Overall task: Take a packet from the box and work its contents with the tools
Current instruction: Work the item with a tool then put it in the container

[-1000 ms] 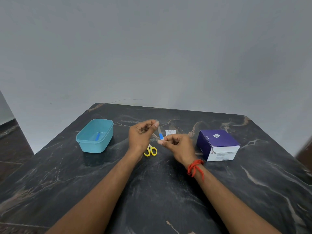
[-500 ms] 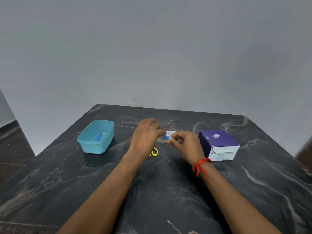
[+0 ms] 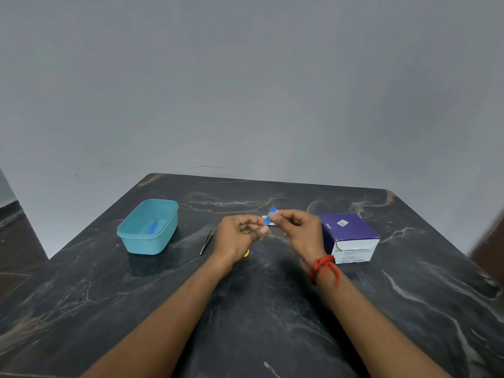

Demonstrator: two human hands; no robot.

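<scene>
While both grips meet above the middle of the counter (image 3: 272,309), they hold a small blue piece (image 3: 270,216) between them. The right grip (image 3: 297,230) pinches its upper end between thumb and forefinger. The left grip (image 3: 238,237), fingers curled, pinches its lower end. A red thread (image 3: 324,268) circles the right wrist. The purple box (image 3: 349,233) stands towards the counter's right edge, just beside the right grip. Towards the left edge sits a teal tub (image 3: 148,241) with a blue item (image 3: 152,227) inside. Tweezers (image 3: 207,240) lie between tub and left grip. A bit of yellow scissors handle (image 3: 246,253) shows under the left grip.
</scene>
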